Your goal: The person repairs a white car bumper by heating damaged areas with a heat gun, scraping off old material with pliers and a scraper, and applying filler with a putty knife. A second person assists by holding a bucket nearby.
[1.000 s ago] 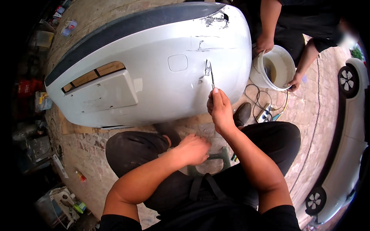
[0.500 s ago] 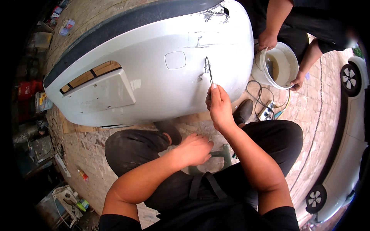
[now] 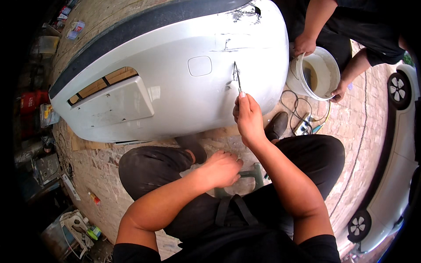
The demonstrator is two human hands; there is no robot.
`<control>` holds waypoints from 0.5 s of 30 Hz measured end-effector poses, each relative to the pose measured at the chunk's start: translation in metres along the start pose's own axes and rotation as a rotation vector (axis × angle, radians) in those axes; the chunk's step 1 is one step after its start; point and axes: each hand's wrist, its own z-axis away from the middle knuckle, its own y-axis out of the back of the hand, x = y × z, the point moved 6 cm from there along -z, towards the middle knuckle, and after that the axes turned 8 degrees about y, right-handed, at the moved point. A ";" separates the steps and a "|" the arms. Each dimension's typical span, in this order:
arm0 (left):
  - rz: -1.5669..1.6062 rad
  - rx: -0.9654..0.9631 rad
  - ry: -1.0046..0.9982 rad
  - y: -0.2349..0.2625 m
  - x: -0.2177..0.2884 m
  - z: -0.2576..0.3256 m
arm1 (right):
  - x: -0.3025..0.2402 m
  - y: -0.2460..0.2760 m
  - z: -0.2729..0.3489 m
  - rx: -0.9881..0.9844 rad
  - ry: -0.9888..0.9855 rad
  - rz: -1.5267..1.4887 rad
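My right hand pinches a thin dark rod between thumb and fingers. The rod points away from me, its far end over dark scuff marks on a silvery-white car bumper. Whether the tip touches the surface is hard to tell. My left hand hangs between my knees above a green stool, its fingers curled in and nothing visible in them. More dark scratches mark the bumper farther off, up to a hole near its far right end.
At the right, another person's hands hold a white bucket with murky liquid inside. A power strip and looped black cable lie beside my shoe. A silver car stands far right; cluttered tools line the left edge.
The whole view has shifted slightly. My right hand and the rod stay over the same scuffed spot, and my left hand keeps its place.
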 end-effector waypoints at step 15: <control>-0.019 0.004 -0.002 -0.003 0.000 -0.001 | 0.005 -0.001 -0.009 -0.008 -0.036 0.108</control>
